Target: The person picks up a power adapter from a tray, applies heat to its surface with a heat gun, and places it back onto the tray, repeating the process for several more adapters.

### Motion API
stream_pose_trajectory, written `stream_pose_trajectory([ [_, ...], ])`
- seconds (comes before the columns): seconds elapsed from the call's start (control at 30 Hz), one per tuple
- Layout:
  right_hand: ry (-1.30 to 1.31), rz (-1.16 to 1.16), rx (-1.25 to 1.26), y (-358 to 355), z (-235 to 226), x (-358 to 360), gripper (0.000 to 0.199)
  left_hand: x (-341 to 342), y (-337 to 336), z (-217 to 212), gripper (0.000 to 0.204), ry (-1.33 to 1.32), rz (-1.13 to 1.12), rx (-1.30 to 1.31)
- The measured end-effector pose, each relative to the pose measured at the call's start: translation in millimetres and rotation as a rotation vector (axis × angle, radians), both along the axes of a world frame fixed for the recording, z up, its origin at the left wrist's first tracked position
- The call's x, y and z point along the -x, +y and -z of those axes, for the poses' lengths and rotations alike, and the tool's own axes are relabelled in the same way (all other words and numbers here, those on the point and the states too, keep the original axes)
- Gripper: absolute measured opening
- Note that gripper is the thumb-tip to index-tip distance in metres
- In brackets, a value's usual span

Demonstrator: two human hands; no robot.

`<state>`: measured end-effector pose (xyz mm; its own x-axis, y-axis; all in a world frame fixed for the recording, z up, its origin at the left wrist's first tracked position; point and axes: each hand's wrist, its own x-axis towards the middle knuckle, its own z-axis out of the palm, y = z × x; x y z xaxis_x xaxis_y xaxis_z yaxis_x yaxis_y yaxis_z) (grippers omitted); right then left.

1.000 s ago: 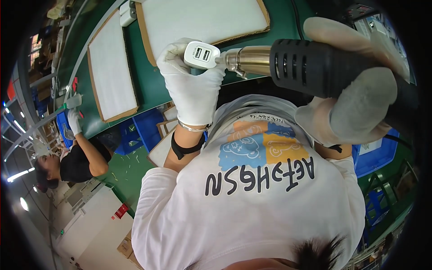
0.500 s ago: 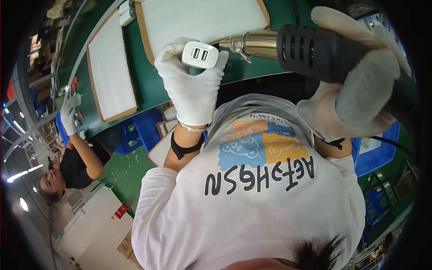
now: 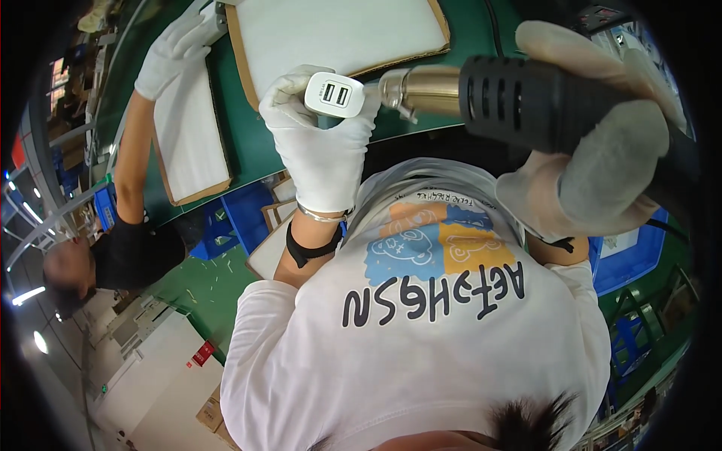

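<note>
The white charger (image 3: 335, 94) is clamped in the left hand (image 3: 320, 143), and the heat gun (image 3: 519, 98), gripped by the right hand (image 3: 594, 143), is best kept trained on its end, clear of fingertips.

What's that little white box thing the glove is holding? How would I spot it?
Find the green table with the big white pad on it. In front of it, the left hand holds up a small white charger block. Only it has two dark slots, and the metal nozzle points at it.

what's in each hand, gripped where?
Left hand: small white two-port plastic charger block, pinched at its rear end. Right hand: black heat gun with metal nozzle, by its body.
</note>
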<state>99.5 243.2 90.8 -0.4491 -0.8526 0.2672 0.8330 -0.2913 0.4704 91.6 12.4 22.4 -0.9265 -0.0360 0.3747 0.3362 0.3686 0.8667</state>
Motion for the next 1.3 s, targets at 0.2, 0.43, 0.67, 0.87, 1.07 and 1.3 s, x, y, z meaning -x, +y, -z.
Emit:
stream_pose_trajectory([
  [0.2,0.059,0.052,0.019,-18.0,-26.0,-43.7,0.038,-42.1,-10.2,-23.3,0.061,0.003,0.011,-0.012],
  [0.43,0.131,0.107,0.047,-13.2,-18.8,-57.0,0.037,-62.6,2.4,-28.8,0.062,-0.003,0.015,0.009],
  [0.67,0.202,0.164,0.076,-11.2,-14.8,-70.1,0.036,-71.7,5.7,-26.5,0.062,0.019,0.026,0.0],
  [0.87,0.207,0.143,0.002,10.5,-11.7,-77.9,0.037,-74.3,0.7,-27.8,0.061,0.053,0.043,0.024],
  [1.07,0.17,0.072,-0.161,18.9,-15.7,-70.7,0.039,-74.8,3.0,-30.5,0.061,-0.028,0.047,-0.023],
  [1.3,0.129,-0.015,-0.349,25.3,-21.1,-58.7,0.041,-60.4,6.6,-27.1,0.06,-0.094,0.074,-0.055],
])
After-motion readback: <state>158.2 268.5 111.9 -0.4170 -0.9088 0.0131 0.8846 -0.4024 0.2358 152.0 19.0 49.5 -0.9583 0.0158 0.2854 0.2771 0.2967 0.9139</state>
